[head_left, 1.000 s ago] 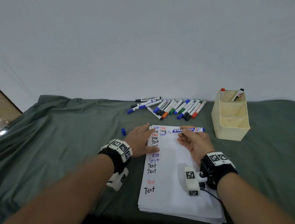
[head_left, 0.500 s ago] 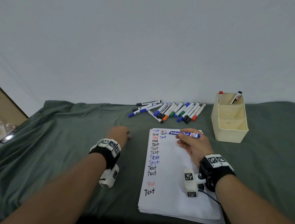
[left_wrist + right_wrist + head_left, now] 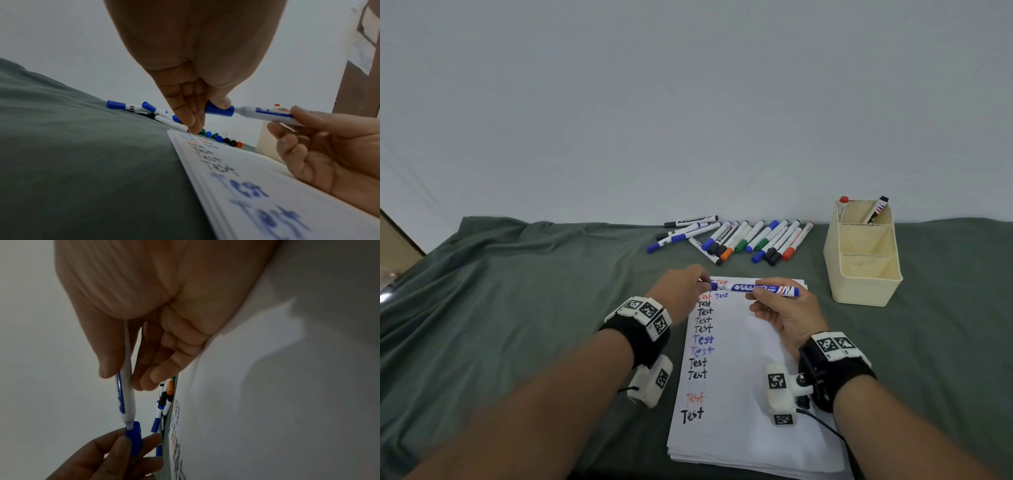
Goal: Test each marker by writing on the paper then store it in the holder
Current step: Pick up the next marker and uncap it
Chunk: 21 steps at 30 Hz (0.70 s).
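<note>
- A person's right hand (image 3: 787, 313) pinches a blue whiteboard marker (image 3: 767, 288) by its barrel between thumb and fingers, holding it level over the far end of a stack of white paper (image 3: 743, 394)
- The left hand (image 3: 681, 291) pinches the marker's blue cap (image 3: 219, 110) between thumb and fingertips at the marker's left end; in the left wrist view the cap sits over the tip with the grey neck of the marker exposed beside it
- The paper lies on a grey-green cloth (image 3: 517, 308) and carries a column of handwritten "Test" words in black, blue and red down its left side, with a few more at the far edge
- A loose row of capped markers (image 3: 739, 240) with blue, black, green, orange and red caps lies on the cloth beyond the paper, well apart from both hands
- A cream three-compartment holder (image 3: 866, 284) stands to the right of the paper, near its far right corner; its farthest compartment holds a red-capped marker (image 3: 843, 208) and a black-capped marker (image 3: 876, 209), each leaning against a wall of it
- Both wrists wear black bands with white tagged blocks, the right one with a cable trailing over the paper
</note>
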Each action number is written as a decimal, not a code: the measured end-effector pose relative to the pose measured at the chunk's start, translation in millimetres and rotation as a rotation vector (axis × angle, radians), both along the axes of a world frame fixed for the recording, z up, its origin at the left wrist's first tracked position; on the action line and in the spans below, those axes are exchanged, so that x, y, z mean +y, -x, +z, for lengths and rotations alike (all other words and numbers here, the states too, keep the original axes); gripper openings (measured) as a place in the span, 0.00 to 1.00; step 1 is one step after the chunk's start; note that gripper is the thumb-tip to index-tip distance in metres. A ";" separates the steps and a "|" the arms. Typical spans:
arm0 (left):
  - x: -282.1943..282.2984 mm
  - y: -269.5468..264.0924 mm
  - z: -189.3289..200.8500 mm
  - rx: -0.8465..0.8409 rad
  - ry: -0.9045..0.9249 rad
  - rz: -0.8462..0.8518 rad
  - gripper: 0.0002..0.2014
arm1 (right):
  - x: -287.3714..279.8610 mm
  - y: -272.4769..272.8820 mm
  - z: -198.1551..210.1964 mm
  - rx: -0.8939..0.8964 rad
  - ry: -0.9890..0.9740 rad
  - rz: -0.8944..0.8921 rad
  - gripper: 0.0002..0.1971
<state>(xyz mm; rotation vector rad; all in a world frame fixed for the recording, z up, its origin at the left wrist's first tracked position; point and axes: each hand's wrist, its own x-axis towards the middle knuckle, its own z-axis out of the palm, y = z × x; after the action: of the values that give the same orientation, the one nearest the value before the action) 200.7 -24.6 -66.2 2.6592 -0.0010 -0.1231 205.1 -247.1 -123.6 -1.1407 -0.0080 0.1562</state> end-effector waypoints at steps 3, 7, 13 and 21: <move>-9.8 -0.2 -1.0 0.016 0.034 -0.031 0.06 | 0.4 -0.9 -0.9 -0.005 0.025 0.011 0.07; -19.6 0.2 -1.8 0.037 0.097 -0.019 0.06 | 0.2 -1.5 -1.6 -0.001 0.021 0.008 0.07; -22.7 -1.3 -2.9 0.051 0.052 -0.008 0.08 | 2.0 -2.0 -2.1 0.004 0.033 0.003 0.06; -11.8 -5.5 -5.4 0.052 -0.027 -0.090 0.08 | 2.8 -4.9 -3.8 -0.015 0.078 0.022 0.05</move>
<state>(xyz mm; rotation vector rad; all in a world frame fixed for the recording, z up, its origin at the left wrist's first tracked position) 206.2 -36.4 -71.6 2.6829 -0.1030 -0.2238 210.0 -244.2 -127.4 -1.2199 -0.0281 0.1683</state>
